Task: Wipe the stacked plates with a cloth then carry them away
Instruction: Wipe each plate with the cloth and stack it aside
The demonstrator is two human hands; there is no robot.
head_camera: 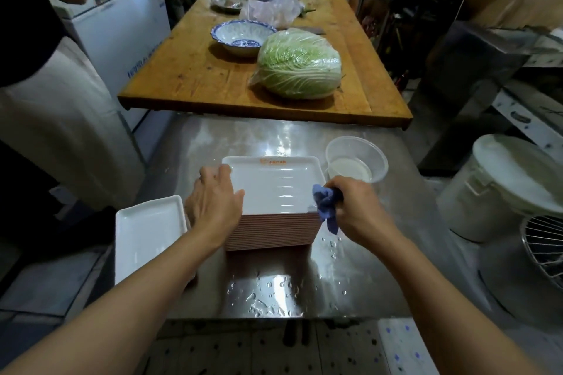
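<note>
Wiping in hand, judging from the head view: gripping a bunched blue cloth (pixel 326 204) in the right hand (pixel 355 207) at the near right corner of the top plate of the stacked plates (pixel 274 192). Steadying that stack with the left hand (pixel 213 201), thumb hooked over the left rim, fingers curled at the far left corner. Sitting on the wet steel counter (pixel 350 268), between both hands. Needing next, probably, a sweep of cloth leftward across the white face, toward the bracing thumb. Carrying not yet begun.

The left hand (pixel 214 201) hides the plate stack's (pixel 274 230) left side.
</note>
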